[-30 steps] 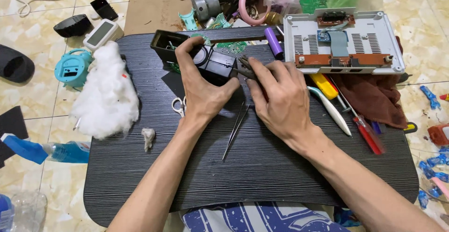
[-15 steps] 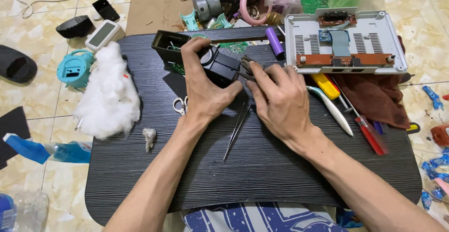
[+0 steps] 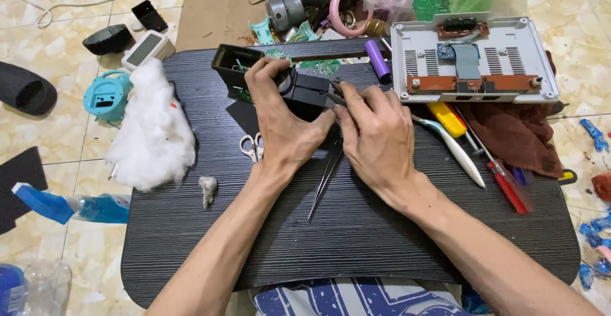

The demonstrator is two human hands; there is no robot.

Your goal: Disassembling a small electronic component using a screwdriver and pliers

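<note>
**Small black box held at the far middle of the dark surface**

The dark ribbed surface (image 3: 356, 239) carries a grey open casing (image 3: 474, 58) at the right and white stuffing (image 3: 153, 131) at the left. The left hand (image 3: 283, 122) wraps its grip around the small black box (image 3: 309, 93). The right hand (image 3: 375, 138) pinches a thin dark tool (image 3: 336, 90) against the box. Tweezers (image 3: 324, 179) lie beneath.

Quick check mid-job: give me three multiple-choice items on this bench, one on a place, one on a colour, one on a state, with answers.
1. Where does the white stuffing lie? A left of the hands B right of the hands C on the brown cloth
2. What colour is the spray bottle? A red B blue C green
3. What is the left hand doing? A lying flat B gripping the black box C holding scissors

Answers: A, it sits at the board's left edge; B, blue body and trigger; B, fingers wrap the box.
</note>
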